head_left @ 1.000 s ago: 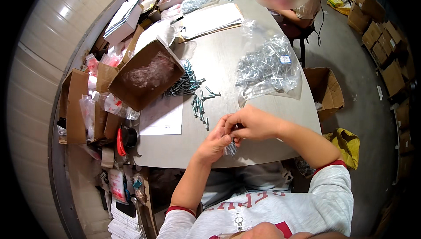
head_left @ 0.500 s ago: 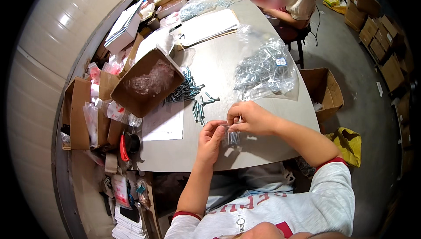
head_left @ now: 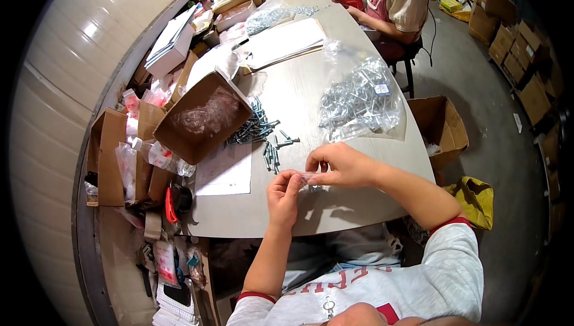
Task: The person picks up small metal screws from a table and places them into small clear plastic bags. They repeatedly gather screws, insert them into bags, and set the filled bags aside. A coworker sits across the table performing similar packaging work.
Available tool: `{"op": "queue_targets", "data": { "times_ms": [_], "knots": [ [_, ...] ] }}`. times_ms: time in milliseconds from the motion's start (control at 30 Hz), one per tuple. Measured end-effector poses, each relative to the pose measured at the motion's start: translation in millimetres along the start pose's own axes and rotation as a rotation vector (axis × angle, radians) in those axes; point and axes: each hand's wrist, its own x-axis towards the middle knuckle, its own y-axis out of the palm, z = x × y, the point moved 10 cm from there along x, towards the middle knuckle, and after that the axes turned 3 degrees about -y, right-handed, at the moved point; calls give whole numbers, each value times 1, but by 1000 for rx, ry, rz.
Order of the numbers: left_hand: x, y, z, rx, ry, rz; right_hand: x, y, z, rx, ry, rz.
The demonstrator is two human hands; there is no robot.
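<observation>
A small, clear, thin plastic bag (head_left: pixel 307 176) is held above the pale grey tabletop (head_left: pixel 239 214), pinched between finger and thumb of the left hand (head_left: pixel 284 193) at nine o'clock and the right hand (head_left: pixel 335 167) at three; both are nearly closed. The film looks light, limp and slippery, probably weighted by the silvery metal pieces (head_left: pixel 315 188) at six o'clock, so its upper edge seems the best hold.

Workshop: screw pile (head_left: pixel 254 127), bagged screws (head_left: pixel 359 98), cartons (head_left: pixel 534 96).
</observation>
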Motion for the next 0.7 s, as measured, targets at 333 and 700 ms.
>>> {"op": "queue_targets", "data": {
  "times_ms": [333, 700],
  "knots": [
    [-6, 3, -8, 169, 126, -30, 1, 13, -5, 45, 26, 80],
    [-1, 15, 24, -206, -260, 94, 3, 1, -32, 400, 132, -69]
  ]
}}
